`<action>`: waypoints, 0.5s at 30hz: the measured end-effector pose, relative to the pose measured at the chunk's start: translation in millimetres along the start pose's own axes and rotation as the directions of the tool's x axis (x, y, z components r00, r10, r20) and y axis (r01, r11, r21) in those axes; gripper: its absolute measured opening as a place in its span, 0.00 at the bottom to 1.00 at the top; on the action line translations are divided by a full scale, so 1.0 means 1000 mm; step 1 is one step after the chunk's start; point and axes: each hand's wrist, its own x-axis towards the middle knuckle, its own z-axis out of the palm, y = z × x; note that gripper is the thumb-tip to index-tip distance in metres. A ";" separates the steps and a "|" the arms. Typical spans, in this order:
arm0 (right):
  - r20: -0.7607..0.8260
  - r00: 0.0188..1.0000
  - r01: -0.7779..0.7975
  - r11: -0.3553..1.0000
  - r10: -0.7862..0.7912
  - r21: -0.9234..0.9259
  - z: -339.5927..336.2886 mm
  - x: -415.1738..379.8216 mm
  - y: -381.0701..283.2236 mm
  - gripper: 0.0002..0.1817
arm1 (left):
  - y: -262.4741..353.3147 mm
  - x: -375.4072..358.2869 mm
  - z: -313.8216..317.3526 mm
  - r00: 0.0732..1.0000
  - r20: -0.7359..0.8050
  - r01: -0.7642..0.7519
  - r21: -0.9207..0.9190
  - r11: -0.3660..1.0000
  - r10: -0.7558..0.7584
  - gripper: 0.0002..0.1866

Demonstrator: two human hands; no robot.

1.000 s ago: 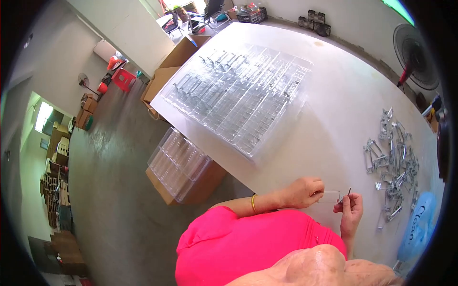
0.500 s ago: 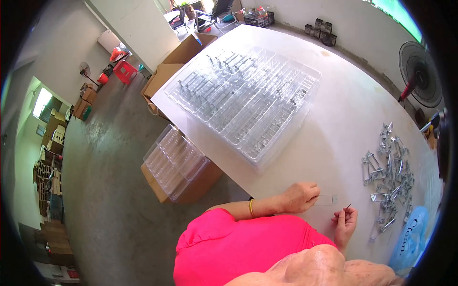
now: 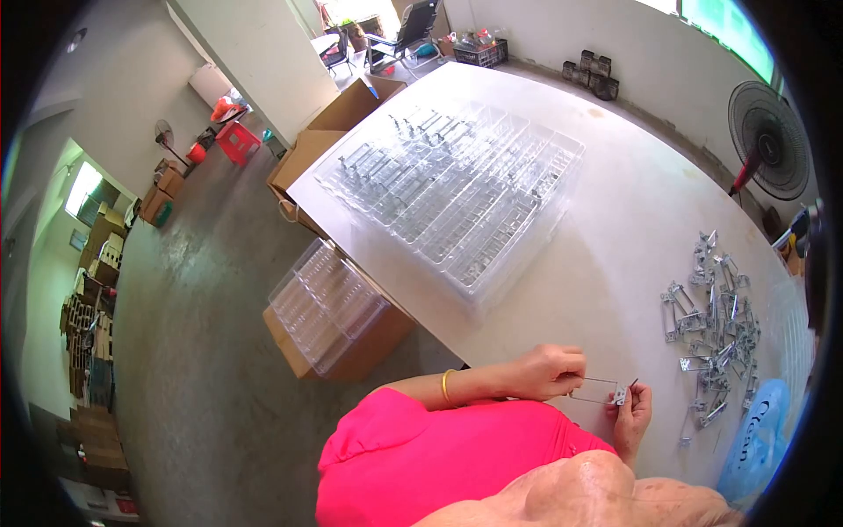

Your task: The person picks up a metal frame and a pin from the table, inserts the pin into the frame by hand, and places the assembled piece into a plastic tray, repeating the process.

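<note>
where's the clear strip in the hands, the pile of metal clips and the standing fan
clear strip (image 3: 595, 391), head view, middle of its flat face
pile of metal clips (image 3: 722, 329), head view, centre of the heap
standing fan (image 3: 773, 140), head view, hub of the grille

There are two hands (image 3: 551, 371) (image 3: 634, 413), one clear strip (image 3: 594, 391), one big white table (image 3: 615, 211), one pile of metal clips (image 3: 716, 329) too many to count, two fans (image 3: 771, 140) (image 3: 163, 133), and one red stool (image 3: 239, 142).

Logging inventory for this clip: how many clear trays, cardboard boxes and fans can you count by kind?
Clear tray stacks: 2 (table, box top)
Cardboard boxes near the table: 2 ()
Fans: 2 ()
Total: 6
</note>
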 end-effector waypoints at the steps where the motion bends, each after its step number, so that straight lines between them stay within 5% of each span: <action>1: 0.015 1.000 0.027 1.000 -0.027 0.003 -0.001 0.000 0.002 0.06 | 0.012 -0.003 -0.009 1.000 -0.005 0.013 -0.031 0.999 -0.013 0.04; 7: 0.036 0.998 0.050 0.997 -0.052 0.052 0.004 -0.005 -0.005 0.06 | 0.103 -0.029 -0.078 0.996 -0.090 -0.011 0.078 0.997 0.018 0.04; 11: 0.039 0.998 0.044 0.997 -0.046 0.063 0.005 -0.008 -0.009 0.05 | 0.146 -0.033 -0.128 0.938 -0.323 0.018 0.403 0.915 0.123 0.02; 15: 0.056 0.996 0.066 0.995 -0.070 0.074 0.003 -0.007 -0.003 0.05 | 0.160 -0.009 -0.188 0.812 -0.579 0.270 0.486 0.831 0.075 0.03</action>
